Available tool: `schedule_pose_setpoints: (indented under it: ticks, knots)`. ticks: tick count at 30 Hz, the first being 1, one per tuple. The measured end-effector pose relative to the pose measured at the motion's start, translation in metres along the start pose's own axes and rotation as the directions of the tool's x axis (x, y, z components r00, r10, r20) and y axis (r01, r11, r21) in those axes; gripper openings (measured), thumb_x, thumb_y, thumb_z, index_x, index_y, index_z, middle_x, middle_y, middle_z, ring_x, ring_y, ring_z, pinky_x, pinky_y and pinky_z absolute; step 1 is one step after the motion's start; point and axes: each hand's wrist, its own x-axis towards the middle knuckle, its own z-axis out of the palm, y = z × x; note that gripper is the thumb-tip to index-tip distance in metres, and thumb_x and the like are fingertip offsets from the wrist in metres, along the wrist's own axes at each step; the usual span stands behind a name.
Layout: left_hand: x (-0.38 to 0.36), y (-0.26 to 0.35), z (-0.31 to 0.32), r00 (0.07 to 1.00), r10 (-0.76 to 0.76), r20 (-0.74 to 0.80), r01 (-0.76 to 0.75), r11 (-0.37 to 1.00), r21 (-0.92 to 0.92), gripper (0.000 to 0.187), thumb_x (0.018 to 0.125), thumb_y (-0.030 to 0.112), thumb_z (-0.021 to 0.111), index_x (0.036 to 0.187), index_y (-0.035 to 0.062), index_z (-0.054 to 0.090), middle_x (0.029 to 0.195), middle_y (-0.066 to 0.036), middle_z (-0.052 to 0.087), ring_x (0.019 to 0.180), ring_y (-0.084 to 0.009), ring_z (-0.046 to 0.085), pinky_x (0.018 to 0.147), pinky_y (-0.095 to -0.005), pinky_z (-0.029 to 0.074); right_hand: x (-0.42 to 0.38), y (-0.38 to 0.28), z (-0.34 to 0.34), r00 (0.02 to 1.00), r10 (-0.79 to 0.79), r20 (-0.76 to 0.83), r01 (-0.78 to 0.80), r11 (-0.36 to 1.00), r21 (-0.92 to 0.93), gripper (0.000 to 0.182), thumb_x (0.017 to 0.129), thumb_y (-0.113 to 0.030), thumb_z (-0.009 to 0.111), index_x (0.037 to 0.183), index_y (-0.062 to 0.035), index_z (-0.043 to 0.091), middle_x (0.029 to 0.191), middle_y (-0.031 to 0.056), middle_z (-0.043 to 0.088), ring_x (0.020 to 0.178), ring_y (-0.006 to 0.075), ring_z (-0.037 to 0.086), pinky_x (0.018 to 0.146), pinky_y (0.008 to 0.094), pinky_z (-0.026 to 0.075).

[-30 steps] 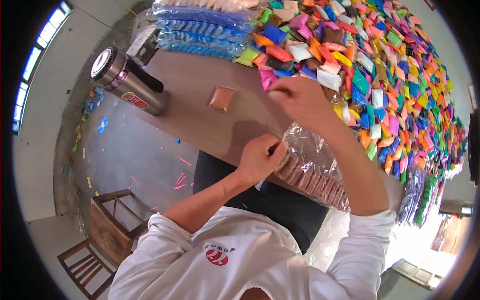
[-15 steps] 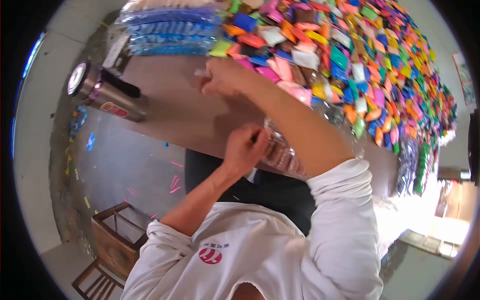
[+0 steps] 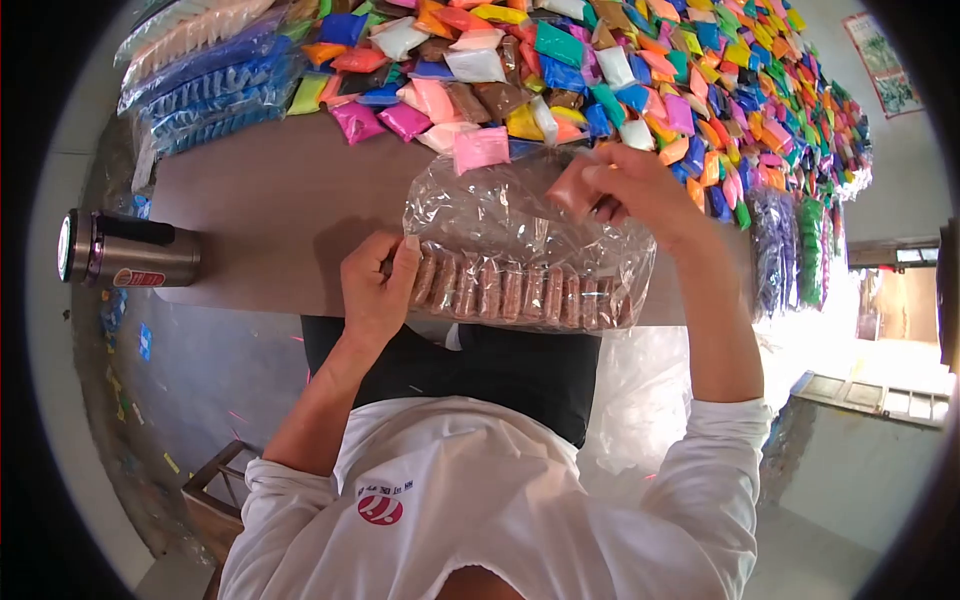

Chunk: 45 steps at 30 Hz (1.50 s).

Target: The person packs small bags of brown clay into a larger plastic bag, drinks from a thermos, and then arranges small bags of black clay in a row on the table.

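A clear plastic bag (image 3: 450, 205) lies spread at the table's front edge. Inside it, several reddish-brown packets (image 3: 490, 290) stand side by side in a row along the near side. My left hand (image 3: 375, 285) is closed on the bag's left end, thumb beside the first packet. Over the bag's far right part, my right hand (image 3: 640, 195) pinches a reddish-brown packet (image 3: 573, 190) between thumb and fingers. A pink packet (image 3: 482, 150) lies just beyond the bag's far edge.
A large heap of small coloured packets (image 3: 560, 70) covers the table's far side. Filled bags of blue packets (image 3: 215, 95) are stacked at the back left. A steel flask (image 3: 130, 250) lies at the left. Purple and green bags (image 3: 790, 245) sit at the right edge of the table (image 3: 250, 220).
My right hand has swung from the table's left side to over the bag at the right, now showing a brown packet. My left hand has shifted left, and the bag now lies spread in view.
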Motion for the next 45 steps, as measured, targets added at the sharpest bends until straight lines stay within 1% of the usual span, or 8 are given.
schedule_pose_setpoints:
  ticks: [4,10,19,25,28,31,40,45]
  knots:
    - [0.0,0.002,0.0,1.0,0.022,-0.011,-0.022,0.999,0.04,0.025,0.097,0.017,0.065,0.082,-0.002,0.061,0.069,-0.004,0.056,0.063,-0.0086,0.046,0.057,-0.0279,0.04,0.012,-0.001,0.023,0.984,0.137,0.11,-0.126,0.987,-0.102,0.036,0.089,-0.033,0.067,0.106,-0.0016,0.065,0.082,0.0018,0.069,0.065,0.0087,0.064,0.057,0.0232,0.049]
    - [-0.003,0.002,0.003,0.998,0.034,-0.061,-0.033,0.999,0.03,0.026,0.096,0.015,0.066,0.078,-0.0018,0.06,0.066,-0.003,0.052,0.061,-0.0094,0.044,0.055,-0.0287,0.039,0.03,0.0,0.042,0.877,0.182,0.445,-0.105,0.976,-0.193,0.036,0.088,-0.036,0.067,0.098,-0.0015,0.065,0.08,0.0034,0.068,0.065,0.0109,0.063,0.056,0.0265,0.052]
    - [-0.003,0.004,0.001,0.998,0.045,-0.042,-0.043,0.998,0.035,0.025,0.095,0.014,0.066,0.078,-0.0021,0.059,0.067,-0.006,0.053,0.06,-0.0125,0.046,0.054,-0.0305,0.039,0.023,0.0,0.058,0.943,0.194,0.272,-0.126,0.961,-0.248,0.028,0.094,-0.032,0.062,0.093,-0.004,0.067,0.085,0.002,0.063,0.081,0.0097,0.057,0.07,0.0266,0.048]
    - [-0.002,0.007,0.0,0.999,0.038,-0.018,-0.037,0.998,0.046,0.023,0.096,0.014,0.065,0.08,-0.0025,0.061,0.068,-0.007,0.054,0.06,-0.0133,0.047,0.054,-0.0305,0.04,0.014,0.012,0.052,0.93,0.119,0.347,-0.119,0.993,-0.02,0.026,0.098,-0.03,0.058,0.097,-0.0055,0.067,0.089,0.0005,0.064,0.084,0.0087,0.055,0.074,0.0264,0.045]
    - [-0.003,0.006,0.001,0.998,0.063,-0.024,-0.062,0.997,0.034,0.024,0.096,0.014,0.065,0.079,-0.0026,0.061,0.068,-0.007,0.054,0.059,-0.0136,0.047,0.054,-0.0306,0.04,0.02,0.026,0.052,0.895,0.222,0.386,-0.184,0.974,-0.133,0.031,0.096,-0.034,0.057,0.095,-0.0045,0.064,0.094,0.0051,0.065,0.087,0.0122,0.063,0.071,0.0271,0.043]
    - [-0.003,0.003,0.002,0.998,0.062,-0.025,-0.061,0.997,0.039,0.025,0.097,0.014,0.064,0.079,-0.0025,0.061,0.068,-0.007,0.053,0.059,-0.014,0.046,0.055,-0.0305,0.04,0.017,0.025,0.046,0.813,0.198,0.548,-0.208,0.977,-0.044,0.031,0.098,-0.034,0.055,0.098,-0.0038,0.063,0.096,0.0059,0.067,0.087,0.0143,0.068,0.071,0.0268,0.043]
    - [-0.002,0.006,0.005,0.998,0.053,-0.02,-0.051,0.995,0.083,0.027,0.097,0.014,0.064,0.077,-0.0027,0.058,0.067,-0.008,0.05,0.059,-0.0146,0.043,0.055,-0.031,0.039,0.017,0.038,0.031,0.761,0.162,0.629,-0.21,0.978,0.002,0.026,0.102,-0.035,0.054,0.099,-0.0096,0.059,0.098,0.0027,0.068,0.085,0.0141,0.07,0.076,0.0275,0.047]
    - [-0.001,0.002,0.006,0.996,0.09,-0.014,-0.087,0.988,0.127,0.029,0.097,0.015,0.064,0.075,-0.0023,0.056,0.066,-0.008,0.05,0.059,-0.0152,0.043,0.054,-0.0308,0.038,0.015,0.052,0.036,0.814,0.132,0.565,-0.263,0.952,0.156,0.028,0.101,-0.036,0.058,0.104,-0.0077,0.061,0.099,0.0027,0.068,0.092,0.0103,0.063,0.079,0.0272,0.048]
